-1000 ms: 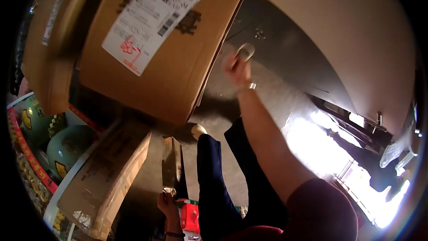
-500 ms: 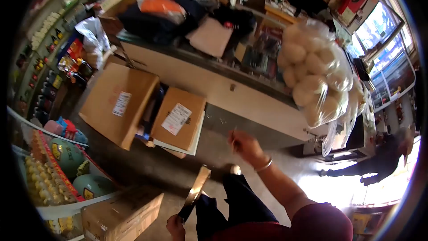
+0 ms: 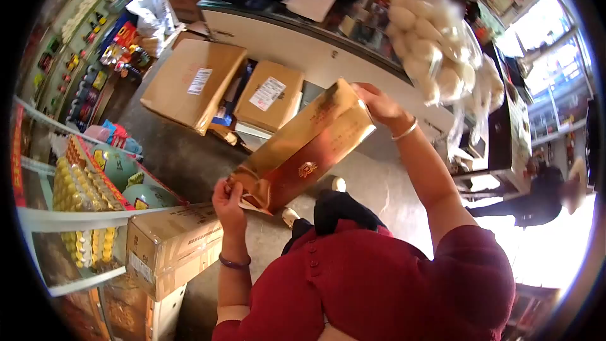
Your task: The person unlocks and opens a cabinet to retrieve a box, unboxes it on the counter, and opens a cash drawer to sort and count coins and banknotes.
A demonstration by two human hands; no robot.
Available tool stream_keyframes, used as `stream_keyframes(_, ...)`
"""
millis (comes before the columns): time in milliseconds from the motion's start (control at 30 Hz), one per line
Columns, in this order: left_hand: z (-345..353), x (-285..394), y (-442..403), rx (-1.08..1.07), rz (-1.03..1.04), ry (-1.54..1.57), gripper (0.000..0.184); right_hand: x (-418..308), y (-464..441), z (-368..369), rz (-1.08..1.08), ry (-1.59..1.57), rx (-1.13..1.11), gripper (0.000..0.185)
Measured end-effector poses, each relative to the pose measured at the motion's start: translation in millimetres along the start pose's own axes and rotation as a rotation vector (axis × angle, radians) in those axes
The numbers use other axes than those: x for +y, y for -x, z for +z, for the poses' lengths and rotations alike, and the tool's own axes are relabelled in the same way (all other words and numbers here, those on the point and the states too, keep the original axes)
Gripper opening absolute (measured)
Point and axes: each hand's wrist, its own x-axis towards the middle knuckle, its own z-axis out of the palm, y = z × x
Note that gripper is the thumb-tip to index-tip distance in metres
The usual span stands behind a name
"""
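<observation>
A gold-and-red paper bag (image 3: 309, 151) with a crest on its red panel is stretched out between my two hands, tilted across the front of my body. My left hand (image 3: 228, 201) grips its lower left end, where the paper is creased. At the upper right end, my right hand (image 3: 380, 105) has its fingers closed on the edge; part of them is hidden behind the bag. Just beyond the bag, a smaller cardboard box (image 3: 269, 91) with a white label sits on the floor beside a larger one (image 3: 194, 79).
A long counter (image 3: 278, 41) runs along the far side, with a big clear sack of round pale items (image 3: 432, 44) on it. Egg trays (image 3: 85, 196) and a taped carton (image 3: 173, 243) stand at the left. Another person (image 3: 540, 196) is at the right.
The narrow folded item in my left hand has come up and is spread out as the bag. My right hand has moved up and right and now grips its other end.
</observation>
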Motion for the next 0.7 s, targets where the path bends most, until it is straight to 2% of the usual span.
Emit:
stream_keyframes(33, 1, 0, -3, -0.034, -0.018, -0.003, 0.002, -7, 30, 4, -0.016, -0.098, 0.027, 0.053)
stream_keyframes(67, 2, -1, -7, -0.068, -0.031, 0.087, 0.001, 3, 50, -19, -0.071, 0.041, -0.085, 0.06)
stream_keyframes(100, 2, -1, -10, -0.104, -0.05, 0.175, 0.002, 0, 73, -20, -0.072, 0.035, -0.039, 0.06)
stream_keyframes(133, 5, -2, -13, -0.168, -0.069, 0.21, 0.005, -11, 99, -18, -0.005, 0.148, -0.116, 0.062)
stream_keyframes(167, 15, 2, -8, -0.122, -0.106, 0.113, 0.007, -20, 125, -21, 0.06, 0.268, -0.183, 0.063)
stream_keyframes(300, 65, 10, 10, -0.332, -0.276, 0.064, 0.01, -9, 215, -25, 0.041, 0.283, 0.171, 0.065)
stream_keyframes(367, 94, -1, 26, -0.377, -0.291, 0.016, 0.011, 3, 256, -33, 0.011, 0.333, 0.19, 0.057)
stream_keyframes(433, 131, -11, 46, -0.374, -0.358, 0.08, 0.014, 21, 294, -43, 0.028, 0.536, 0.416, 0.046)
stream_keyframes(467, 136, -28, 47, -0.5, -0.341, 0.042, 0.027, 27, 314, -45, 0.137, 0.359, 0.56, 0.038)
stream_keyframes(500, 153, -43, 59, -0.533, -0.345, 0.041, 0.027, 43, 337, -59, 0.146, 0.333, 0.741, 0.033)
stream_keyframes(567, 191, -66, 85, -0.61, -0.563, 0.127, 0.055, 48, 379, -72, -0.001, 0.152, 0.936, 0.031)
stream_keyframes(600, 216, -69, 102, -0.689, -0.648, 0.14, 0.069, 48, 406, -84, 0.036, 0.115, 0.966, 0.031)
stream_keyframes(700, 293, -75, 157, -0.789, -0.789, 0.127, 0.075, 62, 476, -124, 0.032, 0.109, 1.181, 0.029)
